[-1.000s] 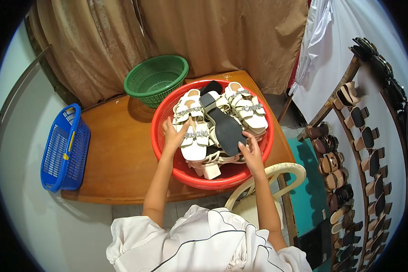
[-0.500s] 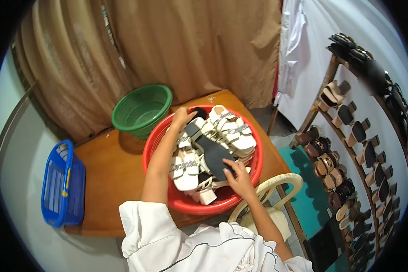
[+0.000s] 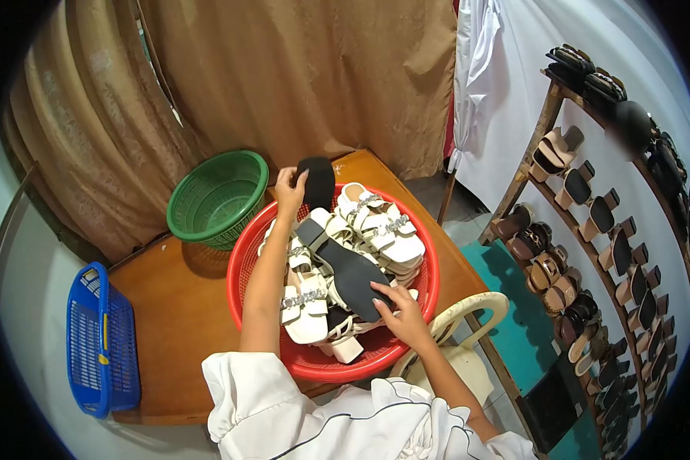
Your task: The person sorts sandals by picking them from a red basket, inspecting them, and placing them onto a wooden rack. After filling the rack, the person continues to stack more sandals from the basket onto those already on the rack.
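A red basket [image 3: 238,295] is piled with white heeled sandals [image 3: 305,310], several with sparkly straps. My left hand [image 3: 290,188], fingers closed, grips a black-soled sandal [image 3: 319,182] above the basket's far rim; its upper side is hidden. Across the pile lies an overturned sandal [image 3: 350,268], its black sole and heel facing up. My right hand [image 3: 400,313] has its thumb and fingers closed around the toe end of this overturned sandal.
On the wooden table [image 3: 180,299], a green basket [image 3: 218,201] stands behind left and a blue basket [image 3: 103,345] at the left edge. A cream chair [image 3: 475,307] is close on the right. Beyond it, a rack [image 3: 586,215] holds many shoes.
My left hand has lifted the black-soled sandal up from the basket's far side. My right hand stays at the toe of the overturned sandal. The view has shifted slightly.
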### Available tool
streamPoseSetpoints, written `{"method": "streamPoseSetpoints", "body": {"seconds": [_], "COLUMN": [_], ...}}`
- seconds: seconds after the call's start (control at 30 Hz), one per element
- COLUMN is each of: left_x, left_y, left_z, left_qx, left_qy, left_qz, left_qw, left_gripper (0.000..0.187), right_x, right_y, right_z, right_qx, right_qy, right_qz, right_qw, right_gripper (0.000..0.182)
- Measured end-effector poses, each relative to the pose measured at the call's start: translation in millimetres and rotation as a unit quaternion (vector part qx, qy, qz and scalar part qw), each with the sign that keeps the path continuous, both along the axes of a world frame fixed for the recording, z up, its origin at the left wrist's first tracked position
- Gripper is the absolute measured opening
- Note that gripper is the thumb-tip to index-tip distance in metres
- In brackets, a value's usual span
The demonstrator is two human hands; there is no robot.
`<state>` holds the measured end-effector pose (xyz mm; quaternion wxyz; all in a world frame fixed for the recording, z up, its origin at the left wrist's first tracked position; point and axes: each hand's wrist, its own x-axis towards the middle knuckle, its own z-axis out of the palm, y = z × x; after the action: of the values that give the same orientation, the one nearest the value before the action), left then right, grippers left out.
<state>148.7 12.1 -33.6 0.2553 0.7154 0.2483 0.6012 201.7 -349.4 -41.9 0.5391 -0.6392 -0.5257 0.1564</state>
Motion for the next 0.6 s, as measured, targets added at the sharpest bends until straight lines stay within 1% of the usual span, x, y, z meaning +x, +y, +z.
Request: {"method": "streamPoseSetpoints", "body": {"seconds": [0.03,0.1,0.17,0.2,0.23,0.3,0.4,0.43,0.5,0.57,0.6], "left_x": [3.3,8.8,9.4,7.9,6.5,5.5,-2.2,-3.0,-8.4,-19.3,-22.7], "left_y": [5.6,2.7,1.2,-8.4,-5.8,-22.6,-84.4,-96.3,-118.9,-150.6,-162.1], "left_z": [3.4,13.7,25.0,36.1,38.9,59.2,105.3,111.2,122.5,138.5,140.8], "left_qx": [-0.015,-0.015,-0.005,0.002,0.034,0.079,0.139,0.171,0.306,0.437,0.5], "left_qy": [-0.038,-0.13,-0.143,-0.15,-0.119,-0.126,-0.071,-0.057,-0.02,0.044,0.075], "left_qz": [-0.027,-0.088,-0.096,-0.114,-0.107,-0.105,-0.039,-0.039,-0.073,-0.055,-0.047], "left_qw": [0.999,0.987,0.985,0.982,0.987,0.983,0.987,0.983,0.949,0.896,0.861], "left_gripper": [0.014,0.014,0.015,0.015,0.013,0.012,0.014,0.019,0.022,0.022,0.022], "right_x": [-0.1,-0.6,0.0,-0.4,-1.6,-2.0,-3.1,-4.5,-5.7,-6.9,-7.7], "right_y": [1.4,3.7,2.4,1.2,0.1,-1.7,-2.4,-2.4,-2.7,-4.4,-4.2], "right_z": [-0.2,-1.1,-2.0,-0.3,2.9,5.1,3.1,0.4,-1.4,-1.3,-1.3], "right_qx": [0.003,0.018,0.032,0.018,0.006,-0.007,0.007,0.02,0.061,0.114,0.159], "right_qy": [0.0,-0.014,-0.027,-0.014,0.0,0.008,-0.01,-0.015,-0.019,-0.014,0.014], "right_qz": [0.0,0.0,-0.006,-0.005,-0.003,-0.004,-0.018,-0.03,-0.072,-0.133,-0.147], "right_qw": [1.0,1.0,0.999,1.0,1.0,1.0,1.0,0.999,0.995,0.984,0.976], "right_gripper": [0.03,0.03,0.03,0.03,0.03,0.03,0.031,0.032,0.034,0.035,0.032]}}
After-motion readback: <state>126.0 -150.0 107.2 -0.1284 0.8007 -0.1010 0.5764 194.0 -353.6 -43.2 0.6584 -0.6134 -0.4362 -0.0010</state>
